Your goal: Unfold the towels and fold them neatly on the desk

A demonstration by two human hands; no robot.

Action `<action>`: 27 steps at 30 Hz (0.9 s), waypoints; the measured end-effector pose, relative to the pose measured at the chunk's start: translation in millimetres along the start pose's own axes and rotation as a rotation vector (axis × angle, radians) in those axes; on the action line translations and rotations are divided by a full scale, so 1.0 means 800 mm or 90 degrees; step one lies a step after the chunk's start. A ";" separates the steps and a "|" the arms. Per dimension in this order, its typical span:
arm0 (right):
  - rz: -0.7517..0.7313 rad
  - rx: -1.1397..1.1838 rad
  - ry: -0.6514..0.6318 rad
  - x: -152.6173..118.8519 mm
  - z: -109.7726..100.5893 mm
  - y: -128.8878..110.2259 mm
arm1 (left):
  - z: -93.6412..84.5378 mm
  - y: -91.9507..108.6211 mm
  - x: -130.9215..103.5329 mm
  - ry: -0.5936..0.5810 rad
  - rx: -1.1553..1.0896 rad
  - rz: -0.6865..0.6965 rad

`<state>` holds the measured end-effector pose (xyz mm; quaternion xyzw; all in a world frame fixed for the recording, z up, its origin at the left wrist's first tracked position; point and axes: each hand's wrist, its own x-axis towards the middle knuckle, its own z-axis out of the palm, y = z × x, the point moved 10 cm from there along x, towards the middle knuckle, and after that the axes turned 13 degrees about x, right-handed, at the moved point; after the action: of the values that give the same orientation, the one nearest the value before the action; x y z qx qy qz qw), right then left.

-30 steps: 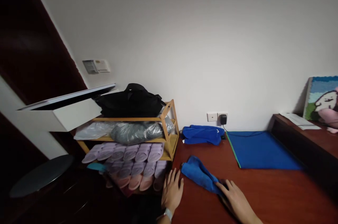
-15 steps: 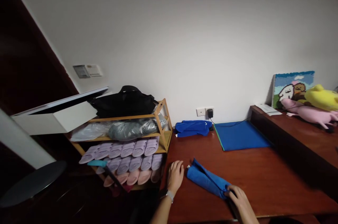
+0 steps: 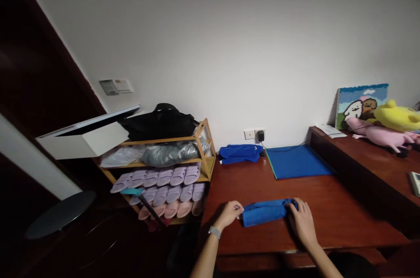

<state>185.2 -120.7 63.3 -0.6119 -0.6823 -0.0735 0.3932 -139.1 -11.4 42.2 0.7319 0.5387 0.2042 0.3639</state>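
Observation:
A blue towel [image 3: 265, 213], folded into a narrow strip, lies on the front part of the red-brown wooden table [image 3: 341, 212]. My left hand [image 3: 230, 213], with a watch on its wrist, pinches the towel's left end, where a small white tag shows. At the other end, my right hand [image 3: 302, 221] has its fingers closed on the towel; its fingertips are partly hidden by the folds. Farther back, another crumpled blue cloth [image 3: 241, 153] lies against the wall. To its right is a flat blue mat or cloth [image 3: 298, 162] with a green edge.
A wooden rack [image 3: 205, 155] with rows of slippers stands left of the table, a black bag [image 3: 160, 123] and a white box [image 3: 82, 140] on top. A black plug [image 3: 260, 136] trails a cable. On the raised right surface lie a pink plush [image 3: 377, 133] and a yellow plush [image 3: 397, 116].
The towel has turned from slanting to nearly level. My left hand has moved right from the bare table and taken its left end. My right hand has moved up, still at the right end.

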 end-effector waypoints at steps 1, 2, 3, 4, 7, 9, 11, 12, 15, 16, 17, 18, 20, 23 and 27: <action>0.025 -0.035 -0.011 0.011 -0.003 0.001 | 0.002 -0.003 -0.009 -0.003 -0.004 0.002; 0.046 -0.061 -0.024 0.020 -0.004 -0.001 | 0.003 -0.004 -0.016 0.004 -0.004 0.006; 0.061 -0.078 -0.040 0.027 -0.002 -0.006 | 0.004 -0.004 -0.021 0.018 -0.004 0.011; 0.069 -0.084 -0.059 0.031 0.001 -0.016 | 0.005 -0.005 -0.025 0.032 -0.008 0.012; 0.046 -0.043 -0.130 0.031 0.025 -0.061 | 0.008 -0.004 -0.026 0.071 -0.015 0.005; 0.029 0.007 -0.164 0.025 0.042 -0.092 | 0.012 0.000 -0.022 0.082 -0.018 0.004; 0.028 0.057 -0.186 0.018 0.056 -0.112 | 0.017 0.008 -0.017 0.083 -0.030 0.005; 0.033 0.078 -0.193 0.015 0.061 -0.117 | 0.020 0.012 -0.015 0.081 -0.040 0.006; 0.045 0.126 -0.202 0.008 0.066 -0.117 | 0.029 0.024 -0.016 0.065 -0.090 -0.001; 0.049 0.137 -0.201 0.007 0.065 -0.114 | 0.032 0.028 -0.018 0.058 -0.114 -0.005; 0.056 0.147 -0.199 0.006 0.061 -0.110 | 0.034 0.032 -0.021 0.051 -0.142 -0.009; 0.066 0.159 -0.195 0.006 0.056 -0.107 | 0.037 0.037 -0.025 0.045 -0.173 -0.012; 0.098 0.205 -0.185 0.008 0.044 -0.103 | 0.042 0.049 -0.033 0.034 -0.234 -0.015; 0.159 0.374 -0.179 0.017 0.027 -0.113 | 0.050 0.072 -0.044 0.019 -0.309 -0.009; 0.187 0.604 -0.186 0.033 0.016 -0.142 | 0.061 0.102 -0.052 0.000 -0.386 -0.005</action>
<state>79.5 -120.2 114.5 -0.4595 -0.5949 0.3864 0.5344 -67.4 -78.4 75.8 0.5878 0.4564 0.3544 0.5662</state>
